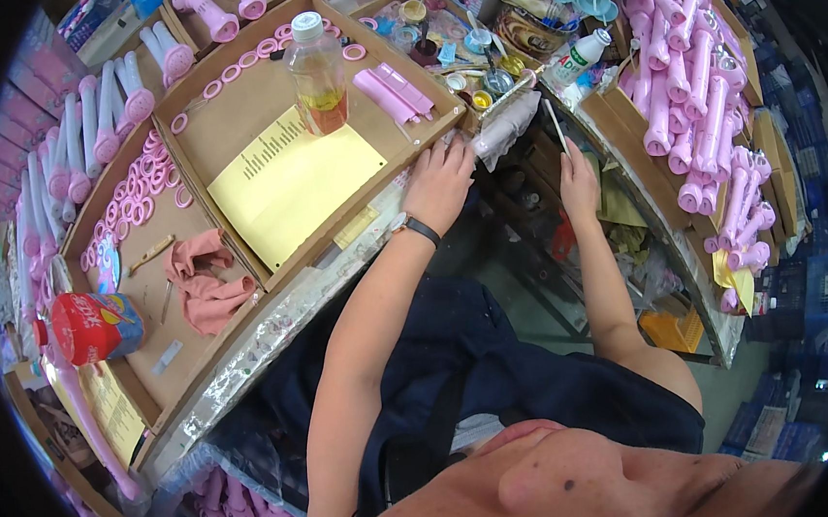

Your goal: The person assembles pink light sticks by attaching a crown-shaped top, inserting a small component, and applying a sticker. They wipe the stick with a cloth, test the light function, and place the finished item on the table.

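Note:
My left hand (439, 184) lies on the front rim of a shallow cardboard tray (321, 248), fingers stretched out and a watch strap at the wrist. Just right of its fingertips is a crumpled greyish-white rag (509, 129). My right hand (579, 182) is closed around a thin white stick (556, 127), which points up and away over the gap between the two work surfaces. The stick's far tip is too small to make out. Beyond the rag stand small open paint pots, among them a yellow one (482, 100).
In the tray are a bottle of yellowish liquid (319, 81), a yellow sheet (282, 191), pink rings and pink plastic parts (396, 95). Pink tubular pieces (702, 90) pile up at right, near a white-and-green bottle (578, 59). A red jug (98, 327) and pink cloth (207, 280) lie left.

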`<state>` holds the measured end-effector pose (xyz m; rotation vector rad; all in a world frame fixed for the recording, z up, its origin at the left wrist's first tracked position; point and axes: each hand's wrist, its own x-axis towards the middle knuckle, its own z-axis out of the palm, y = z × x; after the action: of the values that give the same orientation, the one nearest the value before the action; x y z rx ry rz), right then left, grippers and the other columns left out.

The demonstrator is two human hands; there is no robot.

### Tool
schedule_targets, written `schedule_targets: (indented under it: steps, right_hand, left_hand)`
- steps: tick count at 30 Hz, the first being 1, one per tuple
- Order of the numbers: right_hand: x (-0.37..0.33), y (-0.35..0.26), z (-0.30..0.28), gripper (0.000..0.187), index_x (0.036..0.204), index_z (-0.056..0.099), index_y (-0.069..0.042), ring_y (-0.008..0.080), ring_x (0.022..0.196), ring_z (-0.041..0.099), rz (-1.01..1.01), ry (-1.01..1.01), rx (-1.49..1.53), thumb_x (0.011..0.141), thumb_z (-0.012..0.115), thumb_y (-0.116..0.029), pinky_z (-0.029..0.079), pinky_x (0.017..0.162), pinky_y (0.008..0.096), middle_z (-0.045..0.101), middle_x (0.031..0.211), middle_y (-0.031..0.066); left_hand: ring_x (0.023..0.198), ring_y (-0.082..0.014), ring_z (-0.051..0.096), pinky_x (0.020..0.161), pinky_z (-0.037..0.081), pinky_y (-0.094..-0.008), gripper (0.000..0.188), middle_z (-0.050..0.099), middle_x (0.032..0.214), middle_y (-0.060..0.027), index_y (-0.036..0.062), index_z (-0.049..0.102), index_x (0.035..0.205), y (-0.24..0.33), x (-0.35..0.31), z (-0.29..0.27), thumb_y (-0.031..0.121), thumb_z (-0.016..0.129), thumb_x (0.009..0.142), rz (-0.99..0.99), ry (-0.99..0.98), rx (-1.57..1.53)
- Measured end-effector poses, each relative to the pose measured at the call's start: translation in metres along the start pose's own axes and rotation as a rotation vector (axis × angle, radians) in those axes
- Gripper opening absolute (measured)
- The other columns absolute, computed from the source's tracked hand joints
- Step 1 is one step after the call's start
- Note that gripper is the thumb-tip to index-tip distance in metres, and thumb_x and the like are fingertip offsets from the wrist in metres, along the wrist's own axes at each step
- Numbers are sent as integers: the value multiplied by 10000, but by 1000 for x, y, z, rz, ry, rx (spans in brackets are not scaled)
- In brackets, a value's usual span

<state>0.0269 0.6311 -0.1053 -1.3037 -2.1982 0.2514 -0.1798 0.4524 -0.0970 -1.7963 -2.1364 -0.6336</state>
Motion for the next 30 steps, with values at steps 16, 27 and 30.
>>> schedule_targets:
  steps: [16, 27, 30]
  right_hand:
    - [43, -5, -27, 151, 963, 717, -183, 264, 636, 588, -692, -138, -10, 832, 655, -226, 482, 569, 384, 575, 683, 66]
    - [60, 8, -26, 182, 979, 704, -227, 274, 696, 619, -473, -53, -128, 864, 603, -325, 496, 611, 404, 604, 738, 76]
    - [61, 8, -23, 208, 999, 698, -211, 293, 706, 624, -488, -68, -174, 873, 586, -331, 501, 621, 408, 620, 769, 91]
  left_hand:
    - [1150, -247, 456, 913, 405, -348, 548, 495, 1250, -91, 56, 497, 1193, 0, 1, -1, 252, 697, 722, -8, 16, -13]
    - [1142, -253, 460, 914, 406, -347, 526, 497, 1258, -86, 51, 502, 1188, -1, 1, 0, 250, 682, 736, -9, 24, -9]
    - [1133, -255, 466, 913, 406, -344, 516, 501, 1248, -87, 54, 507, 1179, 1, 0, 0, 248, 683, 735, -13, 5, -8]
